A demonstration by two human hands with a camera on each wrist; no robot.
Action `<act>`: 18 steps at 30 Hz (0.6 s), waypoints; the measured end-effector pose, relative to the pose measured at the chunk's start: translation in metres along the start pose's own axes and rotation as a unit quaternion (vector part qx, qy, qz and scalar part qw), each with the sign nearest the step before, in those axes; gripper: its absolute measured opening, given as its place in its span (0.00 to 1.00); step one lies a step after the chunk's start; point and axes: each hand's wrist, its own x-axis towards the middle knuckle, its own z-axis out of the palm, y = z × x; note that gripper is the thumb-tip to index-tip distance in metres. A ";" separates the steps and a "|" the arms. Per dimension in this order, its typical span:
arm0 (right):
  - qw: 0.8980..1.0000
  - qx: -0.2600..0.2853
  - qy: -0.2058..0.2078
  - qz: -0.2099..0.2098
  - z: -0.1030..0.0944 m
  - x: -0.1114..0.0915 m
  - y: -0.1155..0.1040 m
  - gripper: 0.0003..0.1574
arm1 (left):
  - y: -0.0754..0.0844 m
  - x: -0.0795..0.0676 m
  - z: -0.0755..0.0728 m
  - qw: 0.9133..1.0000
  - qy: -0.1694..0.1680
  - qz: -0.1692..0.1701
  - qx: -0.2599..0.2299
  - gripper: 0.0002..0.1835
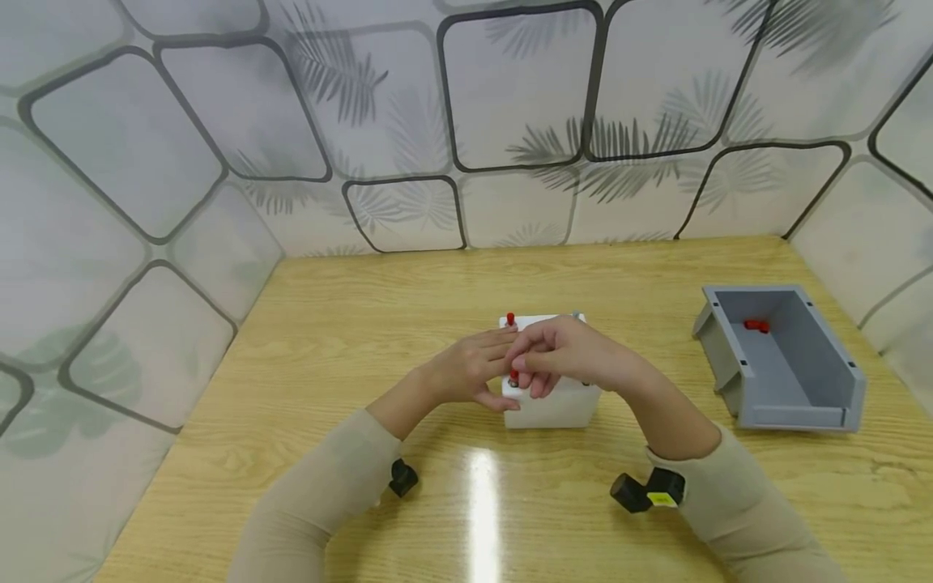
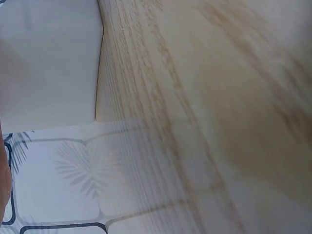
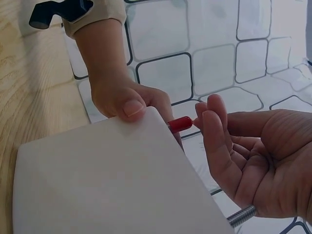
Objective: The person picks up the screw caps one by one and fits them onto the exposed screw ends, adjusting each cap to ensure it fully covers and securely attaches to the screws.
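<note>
A white box (image 1: 550, 409) stands on the table with metal threaded posts on its top. One bare post (image 3: 242, 216) shows in the right wrist view. A red cap (image 3: 180, 124) sits on the front left post, and another red cap (image 1: 510, 318) on the back left one. My left hand (image 1: 470, 366) holds the box at its left side, thumb on the front face and fingers lying over the top. My right hand (image 3: 258, 161) is over the box, its fingertips at the front red cap's rounded end, loosely bent, the cap not enclosed. The left wrist view shows mainly box and table.
A grey bin (image 1: 783, 368) stands at the right of the table (image 1: 350, 324) with a few red caps (image 1: 756, 325) inside. Patterned walls (image 1: 521, 89) border the table at the back and both sides.
</note>
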 end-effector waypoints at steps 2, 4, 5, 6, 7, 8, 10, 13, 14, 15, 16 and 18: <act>1.000 -0.003 0.007 0.003 -0.001 -0.001 -0.001 0.13 | 0.000 0.000 0.000 1.000 -0.002 0.000 0.001 0.33; 1.000 -0.005 0.013 0.004 -0.002 -0.002 -0.001 0.14 | 0.000 0.000 0.000 1.000 -0.005 -0.002 0.002 0.33; 1.000 -0.005 0.016 0.004 -0.002 -0.003 -0.001 0.15 | 0.000 0.000 0.000 1.000 -0.007 -0.002 0.002 0.33; 1.000 -0.004 0.017 0.003 -0.003 -0.003 -0.001 0.15 | 0.000 0.000 0.000 1.000 -0.008 -0.003 0.002 0.33; 1.000 -0.003 0.019 0.002 -0.003 -0.004 -0.001 0.16 | 0.000 0.000 0.000 1.000 -0.009 -0.003 0.002 0.34; 1.000 -0.002 0.020 0.001 -0.004 -0.004 -0.002 0.17 | 0.000 0.000 0.000 1.000 -0.009 -0.003 0.003 0.34; 1.000 -0.001 0.022 -0.002 -0.005 -0.005 -0.002 0.18 | 0.000 0.000 0.000 1.000 -0.009 -0.003 0.004 0.34; 1.000 0.002 0.027 0.001 -0.008 -0.006 -0.001 0.18 | 0.000 0.000 0.000 1.000 -0.008 -0.002 0.008 0.35; 1.000 0.004 0.029 0.003 -0.008 -0.006 -0.001 0.18 | 0.000 0.000 0.000 1.000 -0.007 -0.002 0.010 0.35; 0.999 0.006 0.031 0.005 -0.009 -0.006 -0.001 0.18 | 0.000 0.000 0.000 1.000 -0.007 -0.003 0.013 0.36; 0.999 0.008 0.033 0.008 -0.009 -0.007 -0.001 0.18 | 0.000 0.000 0.000 1.000 -0.007 -0.003 0.015 0.36; 0.999 0.013 0.039 0.011 -0.011 -0.007 -0.001 0.18 | 0.000 0.000 0.001 1.000 -0.008 -0.003 0.020 0.37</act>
